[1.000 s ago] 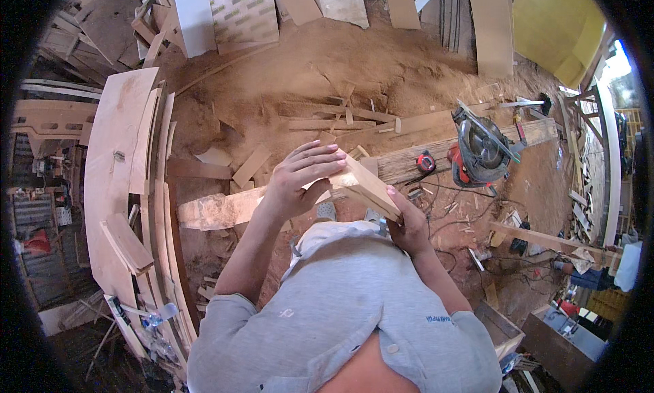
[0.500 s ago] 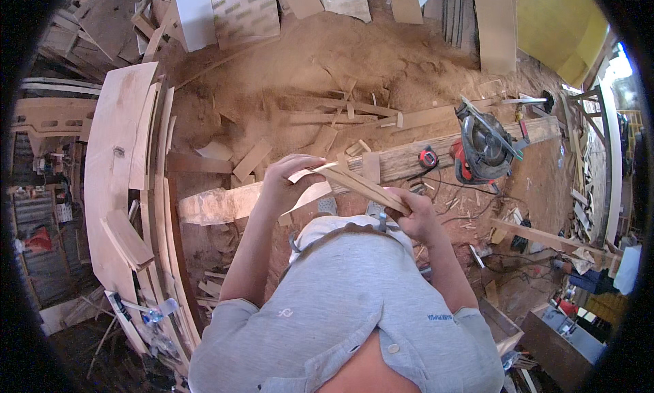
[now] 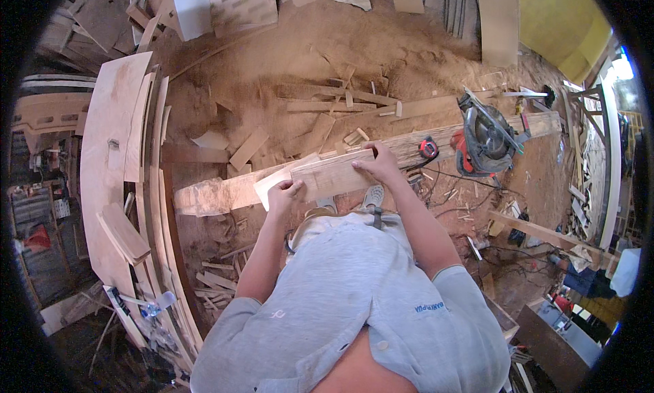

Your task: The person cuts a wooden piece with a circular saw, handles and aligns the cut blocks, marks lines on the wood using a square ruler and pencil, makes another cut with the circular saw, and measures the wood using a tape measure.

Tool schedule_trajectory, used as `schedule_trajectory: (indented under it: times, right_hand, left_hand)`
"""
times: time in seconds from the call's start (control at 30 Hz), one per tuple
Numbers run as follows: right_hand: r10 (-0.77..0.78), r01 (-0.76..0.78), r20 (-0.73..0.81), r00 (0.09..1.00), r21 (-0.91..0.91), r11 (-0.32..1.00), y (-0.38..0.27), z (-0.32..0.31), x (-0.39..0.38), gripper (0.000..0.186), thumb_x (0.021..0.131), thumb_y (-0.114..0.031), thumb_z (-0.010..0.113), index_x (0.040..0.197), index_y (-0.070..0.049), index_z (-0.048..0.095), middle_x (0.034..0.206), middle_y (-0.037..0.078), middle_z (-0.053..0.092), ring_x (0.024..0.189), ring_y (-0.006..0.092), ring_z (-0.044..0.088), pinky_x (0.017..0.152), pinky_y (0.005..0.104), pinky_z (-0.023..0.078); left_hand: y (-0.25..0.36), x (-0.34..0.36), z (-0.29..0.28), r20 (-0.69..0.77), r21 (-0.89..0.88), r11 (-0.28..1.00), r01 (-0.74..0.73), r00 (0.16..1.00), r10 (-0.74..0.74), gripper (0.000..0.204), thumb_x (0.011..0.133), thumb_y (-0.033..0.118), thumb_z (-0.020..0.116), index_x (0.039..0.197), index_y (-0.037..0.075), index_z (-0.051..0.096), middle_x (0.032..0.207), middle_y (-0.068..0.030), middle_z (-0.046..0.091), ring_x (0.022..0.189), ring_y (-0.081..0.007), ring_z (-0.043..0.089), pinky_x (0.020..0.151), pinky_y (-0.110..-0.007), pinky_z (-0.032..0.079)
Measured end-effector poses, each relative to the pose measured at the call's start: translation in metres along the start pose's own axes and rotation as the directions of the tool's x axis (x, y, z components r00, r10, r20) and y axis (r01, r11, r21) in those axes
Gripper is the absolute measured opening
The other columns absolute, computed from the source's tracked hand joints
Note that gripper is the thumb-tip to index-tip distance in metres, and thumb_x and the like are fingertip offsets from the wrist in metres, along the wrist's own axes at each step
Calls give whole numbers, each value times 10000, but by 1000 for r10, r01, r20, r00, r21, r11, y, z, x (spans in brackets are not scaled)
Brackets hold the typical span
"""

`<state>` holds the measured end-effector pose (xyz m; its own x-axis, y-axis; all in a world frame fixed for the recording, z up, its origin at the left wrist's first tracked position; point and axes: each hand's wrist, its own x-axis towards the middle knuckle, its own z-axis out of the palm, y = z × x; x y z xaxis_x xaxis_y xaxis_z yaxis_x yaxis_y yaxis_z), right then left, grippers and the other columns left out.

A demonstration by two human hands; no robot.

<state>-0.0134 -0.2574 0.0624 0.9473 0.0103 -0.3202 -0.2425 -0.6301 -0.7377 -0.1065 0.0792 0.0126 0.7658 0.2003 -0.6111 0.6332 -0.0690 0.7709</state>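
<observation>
A short flat wooden board [image 3: 332, 176] is held level in front of my waist, its broad face up. My left hand [image 3: 283, 193] pinches its near left part, with fingers curled on the edge. At its right end, my right hand [image 3: 379, 164] grips with the thumb on top. A paler thin piece [image 3: 263, 186] shows past the left end; whether it is a separate board I cannot tell. Under and behind lies a long rough timber beam [image 3: 238, 194]. On that beam, right of my hands, sit a red and black tape measure [image 3: 428, 148] and a red power saw [image 3: 485, 139].
Wood offcuts [image 3: 249, 148] and sawdust cover the ground beyond the beam. To the left stand long stacked planks [image 3: 116, 148] with a short wood block [image 3: 123, 233] on them. A black cable [image 3: 441, 180] runs over the ground at right, near a low timber piece [image 3: 545, 236].
The wood in my hands has turned from edge-on and slanting to flat, face up. My right hand has moved up and left to its far edge; my left hand has come lower and nearer.
</observation>
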Motion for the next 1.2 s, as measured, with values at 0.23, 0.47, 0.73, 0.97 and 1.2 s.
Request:
schedule_trajectory:
  times: [0.23, 0.47, 0.73, 0.97, 1.2]
  right_hand:
    - [-110, 97, -105, 988, -121, 988, -9, 35, 16, 701, 752, -401, 937, 1308, -79, 656, 1244, 212, 714, 1188, 400, 673, 1047, 480, 535]
    - [-341, 275, -356, 870, -225, 935, 43, 35, 27, 474, 835, -278, 836, 1227, -49, 698, 1251, 227, 695, 1215, 413, 628, 1064, 525, 481]
    - [-214, -193, -591, 778, -549, 813, 134, -56, 20, 686, 829, -270, 846, 1410, -34, 568, 1396, 210, 614, 1311, 436, 550, 1141, 583, 422]
    - [-109, -91, -516, 850, -347, 933, 126, -79, 22, 452, 931, -232, 768, 1331, -45, 669, 1304, 194, 692, 1241, 375, 629, 1095, 480, 472]
    - [254, -275, 190, 948, 893, 357, 49, -38, -2, 439, 1060, -307, 503, 1301, 8, 692, 1077, 76, 719, 994, 201, 682, 833, 383, 591]
  left_hand:
    - [-19, 34, -3, -74, -63, 994, 86, 993, -91, 350, 872, 279, 934, 1037, -6, 815, 874, -37, 767, 735, -101, 655, 645, -262, 535]
    - [-27, 46, -9, -66, -218, 975, 46, 996, -62, 310, 882, 224, 917, 1007, -31, 792, 894, -77, 774, 737, -126, 703, 650, -272, 603]
    - [-7, 31, -5, -112, 12, 999, -37, 993, 38, 268, 905, 241, 881, 929, -8, 787, 787, -75, 751, 660, -123, 692, 589, -280, 589]
    - [0, 10, -30, -85, -9, 998, 69, 994, -69, 368, 1008, 342, 788, 957, -18, 728, 777, -88, 716, 665, -129, 696, 588, -284, 585]
    - [32, -22, -2, 255, -118, 986, 117, 963, -84, 288, 1040, 286, 748, 1023, 1, 716, 891, -58, 724, 750, -106, 665, 669, -272, 573]
